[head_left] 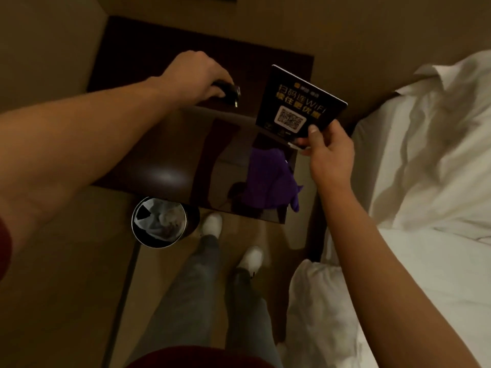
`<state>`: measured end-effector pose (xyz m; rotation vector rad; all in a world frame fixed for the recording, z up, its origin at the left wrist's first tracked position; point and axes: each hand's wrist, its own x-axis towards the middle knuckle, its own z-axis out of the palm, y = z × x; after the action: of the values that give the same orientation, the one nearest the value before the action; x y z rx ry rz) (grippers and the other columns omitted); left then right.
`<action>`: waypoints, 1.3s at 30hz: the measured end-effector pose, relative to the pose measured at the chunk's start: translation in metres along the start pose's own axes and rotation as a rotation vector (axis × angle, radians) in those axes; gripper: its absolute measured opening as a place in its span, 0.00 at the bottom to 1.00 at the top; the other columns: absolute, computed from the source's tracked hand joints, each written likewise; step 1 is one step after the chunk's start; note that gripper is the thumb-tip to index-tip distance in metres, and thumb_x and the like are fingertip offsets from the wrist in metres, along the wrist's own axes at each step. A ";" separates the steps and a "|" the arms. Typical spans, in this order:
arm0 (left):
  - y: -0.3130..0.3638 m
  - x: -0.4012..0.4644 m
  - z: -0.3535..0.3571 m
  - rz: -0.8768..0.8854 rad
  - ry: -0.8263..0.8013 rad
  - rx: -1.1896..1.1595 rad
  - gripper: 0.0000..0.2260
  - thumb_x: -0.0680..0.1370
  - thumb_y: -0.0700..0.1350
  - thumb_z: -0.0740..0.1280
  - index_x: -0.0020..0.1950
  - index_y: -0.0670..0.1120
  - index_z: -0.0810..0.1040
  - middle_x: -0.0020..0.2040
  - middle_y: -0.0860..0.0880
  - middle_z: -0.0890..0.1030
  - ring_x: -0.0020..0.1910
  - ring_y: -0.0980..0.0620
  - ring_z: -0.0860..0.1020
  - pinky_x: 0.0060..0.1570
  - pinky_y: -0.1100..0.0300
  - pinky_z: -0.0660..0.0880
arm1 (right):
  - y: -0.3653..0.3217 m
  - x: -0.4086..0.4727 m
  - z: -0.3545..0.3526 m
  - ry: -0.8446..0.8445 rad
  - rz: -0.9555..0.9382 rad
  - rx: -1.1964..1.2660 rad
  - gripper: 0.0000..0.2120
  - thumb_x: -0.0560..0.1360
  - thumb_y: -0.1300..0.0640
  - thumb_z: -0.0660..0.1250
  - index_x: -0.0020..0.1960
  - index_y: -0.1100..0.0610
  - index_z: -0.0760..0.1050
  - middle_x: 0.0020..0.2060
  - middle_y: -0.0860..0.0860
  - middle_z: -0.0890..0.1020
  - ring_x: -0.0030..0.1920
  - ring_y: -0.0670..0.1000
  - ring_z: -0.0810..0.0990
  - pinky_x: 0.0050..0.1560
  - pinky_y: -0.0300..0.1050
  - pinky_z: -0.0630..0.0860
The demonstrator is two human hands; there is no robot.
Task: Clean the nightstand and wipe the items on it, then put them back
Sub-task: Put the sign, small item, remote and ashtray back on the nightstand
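Observation:
The dark glossy nightstand (164, 160) stands below me between the wall and the bed. My left hand (194, 73) grips a small black object (229, 92) with a metal tip, held over the back of the top. My right hand (328, 150) pinches the lower corner of a black WiFi sign card (297, 102) with yellow text and a QR code, lifted above the right side. A purple cloth (268, 181) lies bunched on the front right of the top.
A round trash bin (159, 221) with a liner stands on the floor at the nightstand's front left. The bed with white sheets (425, 181) fills the right. My feet in white shoes (212, 224) are just in front of the nightstand.

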<state>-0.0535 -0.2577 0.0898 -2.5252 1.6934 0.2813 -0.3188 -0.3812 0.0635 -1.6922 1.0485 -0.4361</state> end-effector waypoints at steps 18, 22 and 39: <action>-0.208 0.047 0.032 -0.024 -0.015 0.097 0.16 0.81 0.46 0.70 0.69 0.47 0.79 0.61 0.42 0.84 0.60 0.37 0.80 0.58 0.44 0.71 | -0.069 0.144 0.175 -0.189 -0.052 -0.055 0.10 0.85 0.59 0.61 0.65 0.57 0.75 0.56 0.50 0.84 0.49 0.48 0.86 0.48 0.42 0.84; -0.237 0.054 0.035 -0.022 -0.033 0.079 0.16 0.81 0.45 0.70 0.69 0.45 0.79 0.59 0.39 0.84 0.58 0.36 0.80 0.58 0.42 0.73 | -0.076 0.160 0.208 -0.172 -0.120 -0.071 0.10 0.85 0.57 0.61 0.65 0.56 0.75 0.55 0.48 0.84 0.48 0.44 0.86 0.45 0.38 0.84; -0.306 0.077 0.064 -0.064 -0.010 0.040 0.13 0.82 0.43 0.67 0.66 0.43 0.80 0.61 0.37 0.82 0.58 0.33 0.78 0.56 0.39 0.74 | -0.091 0.205 0.301 -0.199 -0.039 -0.039 0.13 0.85 0.59 0.60 0.69 0.57 0.74 0.54 0.48 0.83 0.48 0.50 0.86 0.46 0.41 0.84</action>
<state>0.2507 -0.1994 0.0032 -2.5388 1.5947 0.2524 0.0484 -0.3665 -0.0113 -1.7539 0.8846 -0.2671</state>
